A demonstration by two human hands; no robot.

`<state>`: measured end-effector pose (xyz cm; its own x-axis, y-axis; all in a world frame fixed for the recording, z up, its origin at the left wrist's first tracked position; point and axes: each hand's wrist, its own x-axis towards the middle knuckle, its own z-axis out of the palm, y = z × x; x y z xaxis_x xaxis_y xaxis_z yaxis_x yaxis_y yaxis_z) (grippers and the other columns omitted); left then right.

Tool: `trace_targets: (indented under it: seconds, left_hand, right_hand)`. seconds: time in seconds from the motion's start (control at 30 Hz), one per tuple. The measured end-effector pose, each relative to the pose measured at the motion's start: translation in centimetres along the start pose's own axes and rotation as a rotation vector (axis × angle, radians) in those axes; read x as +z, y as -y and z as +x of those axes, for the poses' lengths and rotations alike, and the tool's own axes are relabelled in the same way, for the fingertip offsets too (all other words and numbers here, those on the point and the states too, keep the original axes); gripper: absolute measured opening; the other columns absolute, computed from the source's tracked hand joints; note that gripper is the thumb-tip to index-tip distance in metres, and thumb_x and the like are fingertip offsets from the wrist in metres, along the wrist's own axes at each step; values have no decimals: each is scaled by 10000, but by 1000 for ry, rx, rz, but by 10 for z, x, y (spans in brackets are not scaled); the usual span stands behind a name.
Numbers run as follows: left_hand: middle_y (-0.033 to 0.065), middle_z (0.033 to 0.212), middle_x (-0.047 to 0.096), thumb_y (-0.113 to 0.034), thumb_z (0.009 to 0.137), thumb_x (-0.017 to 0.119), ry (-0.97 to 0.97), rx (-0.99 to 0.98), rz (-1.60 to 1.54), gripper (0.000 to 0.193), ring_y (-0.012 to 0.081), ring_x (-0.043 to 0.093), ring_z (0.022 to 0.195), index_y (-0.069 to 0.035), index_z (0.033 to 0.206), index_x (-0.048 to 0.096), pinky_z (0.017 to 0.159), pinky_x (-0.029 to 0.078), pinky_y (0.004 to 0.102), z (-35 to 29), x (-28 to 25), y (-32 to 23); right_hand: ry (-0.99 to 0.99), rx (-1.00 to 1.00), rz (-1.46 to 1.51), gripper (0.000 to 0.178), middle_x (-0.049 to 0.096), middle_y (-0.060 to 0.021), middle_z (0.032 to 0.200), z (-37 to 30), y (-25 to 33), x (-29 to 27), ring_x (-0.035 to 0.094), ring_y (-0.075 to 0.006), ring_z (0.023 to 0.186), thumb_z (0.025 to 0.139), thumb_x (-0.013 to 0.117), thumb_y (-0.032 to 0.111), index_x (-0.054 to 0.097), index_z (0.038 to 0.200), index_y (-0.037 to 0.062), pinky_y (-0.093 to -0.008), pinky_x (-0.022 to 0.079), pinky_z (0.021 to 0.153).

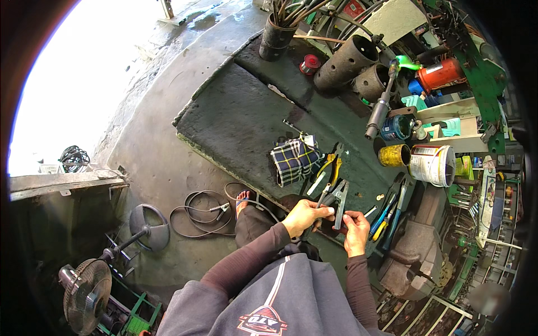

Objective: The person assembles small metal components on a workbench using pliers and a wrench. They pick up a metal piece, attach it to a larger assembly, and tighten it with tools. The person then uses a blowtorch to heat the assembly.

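Observation:
In front of my body, my left hand is closed with its thumb and forefinger at a grey metal clamp-like tool. A dark rod or cable also runs by those fingers. My right hand pinches the same tool from the other side; its exact kind is hard to make out. Just beyond lie yellow-handled pliers and a folded plaid cloth. To the right of my right hand are blue-handled pliers and a yellow-handled tool.
A bench vise stands at the bench's right. Behind are a white bucket, a yellow can, metal pipe pieces and a red spool. A coiled cable and a fan are at left.

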<state>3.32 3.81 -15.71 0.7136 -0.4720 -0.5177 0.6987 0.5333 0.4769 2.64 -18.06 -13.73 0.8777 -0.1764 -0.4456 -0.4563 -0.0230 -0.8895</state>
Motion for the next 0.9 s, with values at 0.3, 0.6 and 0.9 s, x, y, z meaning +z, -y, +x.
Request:
trace_targets:
  seconds: [0.3, 0.6, 0.9]
  left_hand:
    - [56, 912, 767, -216, 967, 736, -20, -24, 61, 201, 61, 543, 572, -24, 1008, 777, 483, 450, 232, -3, 4, -8]
    - [37, 921, 762, -210, 969, 729, -61, -72, 102, 195, 59, 522, 579, -28, 1024, 774, 503, 433, 236, -7, 12, -16]
    - [65, 1010, 743, -242, 986, 713, -76, -121, 169, 228, 71, 518, 622, -34, 1076, 732, 562, 471, 251, -3, 13, -17]
  right_hand:
    - [-163, -79, -19, 86, 682, -58, 897, -5, -16, 10, 647, -125, 723, 962, 678, -2, 688, 1044, -23, -305, 602, 612]
    - [-210, -77, 15, 88, 694, -59, 880, -8, -19, 15, 643, -105, 735, 932, 691, -27, 718, 1015, -39, -279, 573, 646]
    - [-72, -53, 140, 186, 717, -85, 954, -14, -20, 11, 690, -133, 773, 963, 695, 31, 707, 1126, -56, -312, 634, 656]
